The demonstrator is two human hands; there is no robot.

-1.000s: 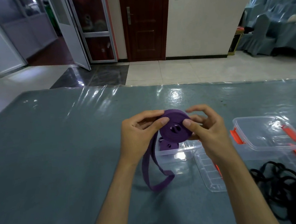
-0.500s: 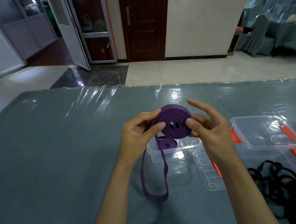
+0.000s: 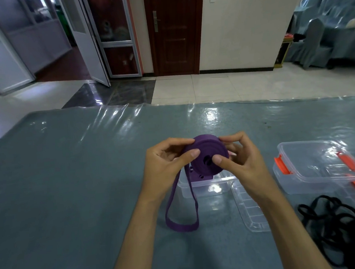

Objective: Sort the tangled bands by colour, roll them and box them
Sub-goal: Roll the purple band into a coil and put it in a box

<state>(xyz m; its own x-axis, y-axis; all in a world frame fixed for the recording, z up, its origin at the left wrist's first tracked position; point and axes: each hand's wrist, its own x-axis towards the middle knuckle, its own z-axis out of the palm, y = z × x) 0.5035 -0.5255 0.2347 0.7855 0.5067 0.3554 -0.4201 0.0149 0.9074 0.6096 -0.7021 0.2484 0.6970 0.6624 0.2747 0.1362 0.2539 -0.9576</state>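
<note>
Both the left hand (image 3: 166,164) and the right hand (image 3: 240,159) pinch the flat purple coiled band roll (image 3: 206,155); its unrolled loop (image 3: 182,220) hangs toward seven o'clock, nearer the left; the clear plastic open box (image 3: 207,187) lies directly beneath.

Single head-mounted wide-angle view, facing forward and down over the plastic-covered blue-grey desk (image 3: 70,183), close, toward the brown wooden door (image 3: 174,29).

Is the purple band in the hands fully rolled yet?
Not yet. Both hands, left hand and right hand, grip the purple band as a coil, but a loose loop hangs down to the table.
</note>
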